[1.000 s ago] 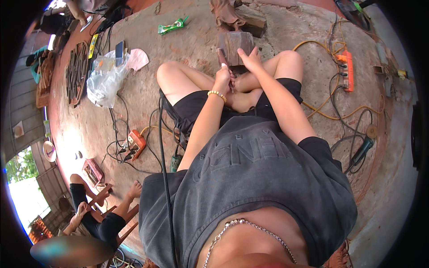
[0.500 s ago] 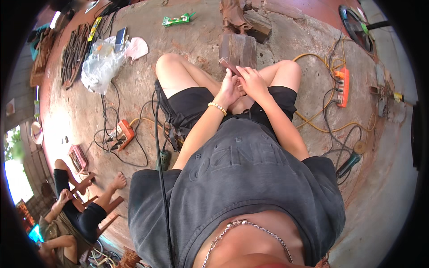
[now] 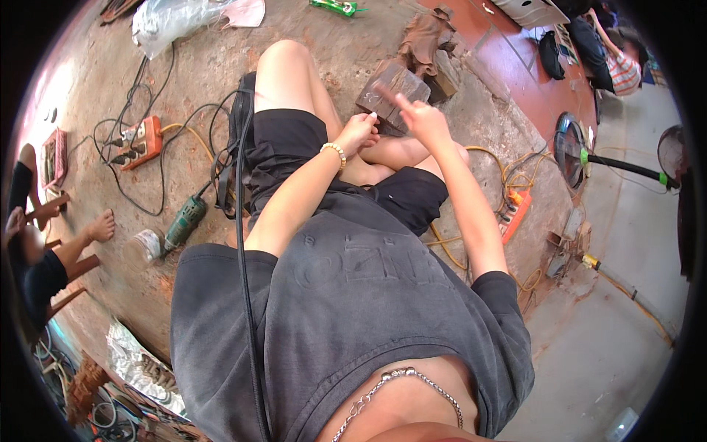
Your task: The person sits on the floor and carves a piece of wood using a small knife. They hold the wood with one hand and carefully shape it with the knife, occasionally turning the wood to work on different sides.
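Note:
My right hand (image 3: 426,124) is closed on a thin reddish-brown strip (image 3: 383,93), slightly blurred, whose free end points up and left over a squared wooden block (image 3: 394,82). Whether the strip is wood or folded sandpaper I cannot tell. My left hand (image 3: 358,132), with a beaded bracelet on its wrist, is just left of it, apart, fingers curled in a pinch. Anything between those fingers is too small to make out. Behind the block lies a carved brown wood piece (image 3: 427,43). Both hands are above my crossed legs.
Orange power strips (image 3: 141,143) with tangled cords lie on both sides. A green angle grinder (image 3: 185,221) rests at left beside a jar (image 3: 143,247). At right is a fan (image 3: 571,152). Plastic bag (image 3: 173,22) at far left. Other people sit at left and far right.
My hands have separated; the strip now moves with the right hand alone. The whole view has turned toward the right, showing more floor and another person there.

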{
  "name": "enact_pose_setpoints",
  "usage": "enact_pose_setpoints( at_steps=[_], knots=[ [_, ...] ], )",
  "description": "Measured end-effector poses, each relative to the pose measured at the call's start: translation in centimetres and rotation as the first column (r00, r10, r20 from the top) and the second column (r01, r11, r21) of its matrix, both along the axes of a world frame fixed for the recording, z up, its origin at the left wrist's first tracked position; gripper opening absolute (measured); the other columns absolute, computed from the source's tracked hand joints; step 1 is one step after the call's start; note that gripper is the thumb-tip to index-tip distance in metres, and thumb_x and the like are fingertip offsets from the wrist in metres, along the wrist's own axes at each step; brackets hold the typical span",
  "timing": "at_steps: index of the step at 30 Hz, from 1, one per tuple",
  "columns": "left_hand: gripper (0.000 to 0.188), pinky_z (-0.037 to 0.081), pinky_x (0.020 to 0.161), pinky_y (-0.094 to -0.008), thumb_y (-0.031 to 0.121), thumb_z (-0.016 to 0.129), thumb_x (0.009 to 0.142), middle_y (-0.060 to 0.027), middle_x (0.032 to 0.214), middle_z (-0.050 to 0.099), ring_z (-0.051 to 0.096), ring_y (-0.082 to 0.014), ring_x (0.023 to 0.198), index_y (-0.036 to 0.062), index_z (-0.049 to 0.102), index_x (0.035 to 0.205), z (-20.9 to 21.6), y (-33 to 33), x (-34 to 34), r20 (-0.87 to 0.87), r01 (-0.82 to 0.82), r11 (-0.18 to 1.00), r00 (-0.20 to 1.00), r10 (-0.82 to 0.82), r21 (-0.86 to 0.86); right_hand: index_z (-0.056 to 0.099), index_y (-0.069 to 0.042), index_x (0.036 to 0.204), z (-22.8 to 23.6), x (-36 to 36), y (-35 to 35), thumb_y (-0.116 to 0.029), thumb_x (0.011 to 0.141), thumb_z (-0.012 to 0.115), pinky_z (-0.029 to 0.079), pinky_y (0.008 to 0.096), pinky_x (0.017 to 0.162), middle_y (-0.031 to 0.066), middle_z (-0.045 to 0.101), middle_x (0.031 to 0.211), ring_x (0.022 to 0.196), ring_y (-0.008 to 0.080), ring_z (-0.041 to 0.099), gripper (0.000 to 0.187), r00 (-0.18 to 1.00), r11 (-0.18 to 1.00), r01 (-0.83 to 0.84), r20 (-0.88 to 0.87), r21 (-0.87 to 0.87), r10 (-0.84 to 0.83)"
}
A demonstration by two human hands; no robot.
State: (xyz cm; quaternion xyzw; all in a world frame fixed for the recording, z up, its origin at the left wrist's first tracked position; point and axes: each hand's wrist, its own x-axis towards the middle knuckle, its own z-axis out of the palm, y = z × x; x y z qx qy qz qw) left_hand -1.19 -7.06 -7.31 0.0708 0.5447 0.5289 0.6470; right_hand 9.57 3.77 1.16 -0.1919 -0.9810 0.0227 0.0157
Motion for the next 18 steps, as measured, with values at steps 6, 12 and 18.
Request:
enact_pose_setpoints(
  at_steps=[6, 12, 18],
  knots=[
    [0.028, 0.038, 0.042, -0.0197, 0.027, 0.038, 0.084, -0.0008, 0.058, 0.041, 0.044, -0.0079, 0.048, 0.0005, 0.045, 0.081, -0.6, 0.0, 0.3, -0.017, 0.056, 0.997, 0.998, -0.055, 0.049, 0.051, -0.018, 0.099, 0.4, -1.0, 1.1, -0.024, 0.072, 0.05, 0.044, 0.0372, 0.048, 0.0101, 0.054, 0.066, 0.056, 0.0283, 0.055, 0.028, 0.993, 0.994, 0.113, -0.036, -0.004, -0.113],
    [0.031, 0.037, 0.04, -0.0216, 0.031, 0.039, 0.082, -0.0044, 0.057, 0.046, 0.044, -0.0096, 0.046, 0.0009, 0.047, 0.083, -1.3, 0.2, 0.6, -0.074, 0.081, 0.997, 0.994, -0.08, 0.015, 0.053, -0.007, 0.073, 1.1, -1.2, 0.0, -0.036, 0.075, 0.045, 0.044, 0.0394, 0.051, 0.0132, 0.056, 0.063, 0.06, 0.0301, 0.056, 0.03, 0.967, 0.986, 0.167, 0.196, -0.02, -0.16],
    [0.028, 0.037, 0.041, -0.0216, 0.028, 0.042, 0.081, -0.0036, 0.064, 0.047, 0.044, -0.0091, 0.049, 0.0003, 0.047, 0.084, 0.2, 0.1, 0.7, -0.086, 0.044, 0.996, 0.996, -0.037, 0.082, 0.051, -0.001, 0.07, 0.1, -1.6, -0.2, -0.03, 0.077, 0.043, 0.04, 0.0429, 0.066, 0.021, 0.054, 0.073, 0.075, 0.0372, 0.052, 0.03, 0.922, 0.882, 0.36, 0.262, -0.304, -0.286]
  ],
)
